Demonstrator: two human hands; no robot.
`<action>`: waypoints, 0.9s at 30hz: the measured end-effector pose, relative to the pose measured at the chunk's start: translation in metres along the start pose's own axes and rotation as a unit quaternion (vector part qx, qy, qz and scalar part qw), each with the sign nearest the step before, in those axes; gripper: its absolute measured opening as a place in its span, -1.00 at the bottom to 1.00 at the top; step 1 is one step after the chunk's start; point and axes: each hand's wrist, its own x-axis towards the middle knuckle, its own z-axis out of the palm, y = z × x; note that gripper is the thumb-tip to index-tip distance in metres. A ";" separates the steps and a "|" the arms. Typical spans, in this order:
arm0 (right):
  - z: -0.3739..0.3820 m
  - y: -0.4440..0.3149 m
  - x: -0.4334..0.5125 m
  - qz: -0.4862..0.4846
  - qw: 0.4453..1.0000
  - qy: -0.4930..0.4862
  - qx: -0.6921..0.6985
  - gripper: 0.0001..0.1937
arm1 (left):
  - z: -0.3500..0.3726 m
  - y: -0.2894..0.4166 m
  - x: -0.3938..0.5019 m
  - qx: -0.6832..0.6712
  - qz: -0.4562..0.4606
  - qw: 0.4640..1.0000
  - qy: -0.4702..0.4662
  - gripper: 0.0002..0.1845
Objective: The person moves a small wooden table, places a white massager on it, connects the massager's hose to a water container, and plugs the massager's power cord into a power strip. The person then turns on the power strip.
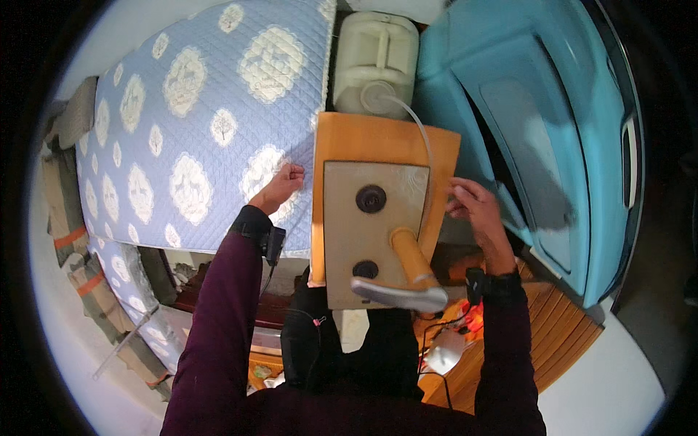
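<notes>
My left hand (282, 185) hangs over the blue quilted cover, just left of an orange wooden cabinet top (376, 136). Its fingers are curled together, and I see nothing in them. My right hand (473, 203) is by the right edge of that top with its fingers loosely bent and apart; whether they touch the edge I cannot tell. A beige panel (349, 234) lies on the top. It bears two round black fittings (371, 199) and a tap with an orange column (409, 253) and a silver spout (401, 293). A clear hose (422, 131) runs along the panel's right side.
Behind the top stands a whitish plastic jerrycan (376, 49), from whose cap the hose comes. The patterned quilt (207, 136) spreads on the left. A turquoise appliance-like casing (523, 120) stands close on the right. Below it is a slatted wooden surface (556, 327) with cables and a white object (444, 354).
</notes>
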 end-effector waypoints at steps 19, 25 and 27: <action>-0.021 0.143 -0.156 -0.012 0.996 0.089 -0.019 -0.70 | 0.132 0.017 -0.149 0.144 0.022 0.987 0.064 -0.66; 0.033 0.202 -0.207 -0.088 0.985 0.127 -0.071 -0.73 | 0.111 0.007 -0.132 -0.023 0.025 0.996 0.079 -0.71; 0.042 0.220 -0.217 -0.110 0.980 0.161 -0.034 -0.72 | 0.105 0.007 -0.136 0.176 0.082 0.980 0.043 -0.74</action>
